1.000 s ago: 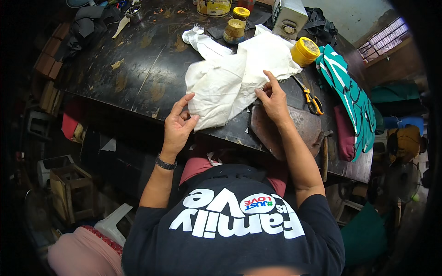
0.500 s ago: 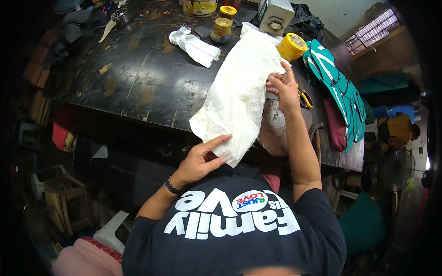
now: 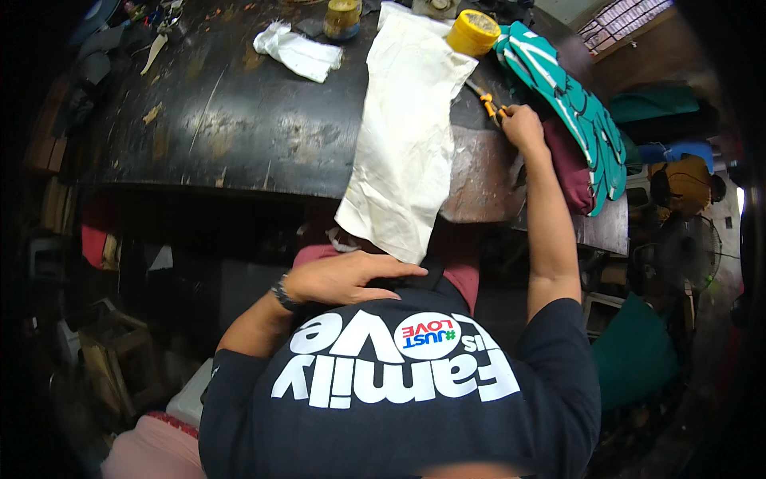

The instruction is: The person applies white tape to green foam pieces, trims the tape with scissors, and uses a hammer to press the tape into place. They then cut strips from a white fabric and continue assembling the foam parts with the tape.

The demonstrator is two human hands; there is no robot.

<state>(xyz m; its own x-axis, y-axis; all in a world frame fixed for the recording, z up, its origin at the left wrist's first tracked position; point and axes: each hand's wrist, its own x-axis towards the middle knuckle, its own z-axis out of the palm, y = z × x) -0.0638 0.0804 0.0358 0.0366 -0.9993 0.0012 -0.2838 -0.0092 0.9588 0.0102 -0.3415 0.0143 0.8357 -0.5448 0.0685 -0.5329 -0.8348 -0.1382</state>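
Note:
A long piece of white cloth [image 3: 407,128] lies across the table and hangs over its front edge toward me. My left hand [image 3: 343,278] rests in front of my shirt at the cloth's lower tip, its fingers stretched out and apart. To the right of the cloth, my right hand [image 3: 524,128] has its fingers closed at the handles of a pair of scissors [image 3: 488,102] with yellow-orange grips. The scissors' blades point away from me, up toward the cloth's right edge, and my fingers partly hide the handles.
Beyond the scissors stands a yellow tub [image 3: 473,33]. Green pieces with white trim [image 3: 558,104] are piled at the right over a maroon one [image 3: 568,164]. A crumpled white rag [image 3: 299,54] and a stained jar [image 3: 342,19] sit farther back on the dark table [image 3: 231,136].
My right hand has left the cloth's right edge and moved right to the scissors. My left hand has come nearer my body, and the cloth's lower end hangs straighter.

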